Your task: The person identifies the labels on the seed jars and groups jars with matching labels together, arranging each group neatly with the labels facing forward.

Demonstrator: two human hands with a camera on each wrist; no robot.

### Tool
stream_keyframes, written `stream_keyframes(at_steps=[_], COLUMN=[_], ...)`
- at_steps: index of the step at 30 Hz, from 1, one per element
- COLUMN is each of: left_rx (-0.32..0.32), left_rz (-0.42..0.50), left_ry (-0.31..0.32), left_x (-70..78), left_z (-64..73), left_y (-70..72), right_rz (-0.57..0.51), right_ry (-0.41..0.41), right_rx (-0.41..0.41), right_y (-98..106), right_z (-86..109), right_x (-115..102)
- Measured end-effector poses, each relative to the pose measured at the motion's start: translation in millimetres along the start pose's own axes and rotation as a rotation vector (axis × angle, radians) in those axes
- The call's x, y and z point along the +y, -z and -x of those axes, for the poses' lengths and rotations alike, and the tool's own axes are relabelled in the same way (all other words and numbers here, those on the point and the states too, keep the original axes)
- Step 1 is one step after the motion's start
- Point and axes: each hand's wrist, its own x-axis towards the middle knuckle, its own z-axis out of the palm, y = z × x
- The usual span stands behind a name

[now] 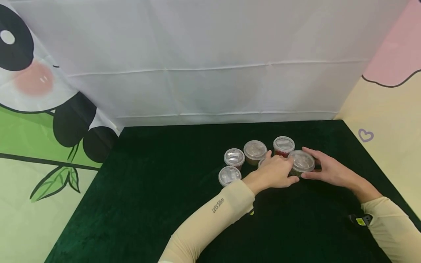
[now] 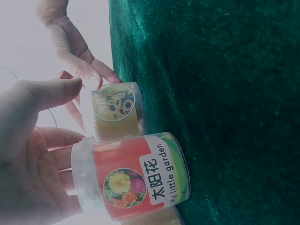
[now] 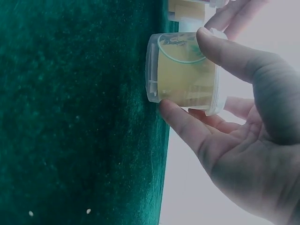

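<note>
A round clear-lidded plastic tub (image 1: 302, 160) stands on the dark green cloth at the right end of a group of tubs. My right hand (image 1: 333, 170) holds its right side between thumb and fingers; a yellow label (image 3: 187, 79) shows through. My left hand (image 1: 274, 171) reaches across the group, its thumb extended close to that tub's left side. In the left wrist view, a tub with a red flower label (image 2: 131, 176) stands by the left fingers, which are partly hidden behind it. Past it appears the sunflower-labelled tub (image 2: 117, 108).
Other lidded tubs stand close by: a red-labelled tub (image 1: 284, 145) at the back, a brownish tub (image 1: 255, 151), and two tubs at left, the farther one (image 1: 234, 157) and nearer one (image 1: 229, 176). Another is mostly hidden under the left hand. A white curtain (image 1: 210, 91) hangs behind.
</note>
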Motion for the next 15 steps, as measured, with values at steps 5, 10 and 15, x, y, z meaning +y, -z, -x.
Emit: stream_keyframes(at_steps=[5,10,15], left_rx=[0.005,0.064,0.159], left_rz=[0.021,0.025,0.025], left_ry=[-0.009,-0.032,-0.099], left_x=[-1.2,-3.3,-6.5], left_z=[-0.7,0.4,6.7], left_y=[2.2,3.2,11.6], right_rz=[0.003,0.000,-0.041], right_ry=[-0.001,-0.002,-0.014], right_rx=[0.006,0.016,0.028], right_y=[4,8,20], right_z=[1.5,3.3,6.1], right_x=[-4,-10,-20])
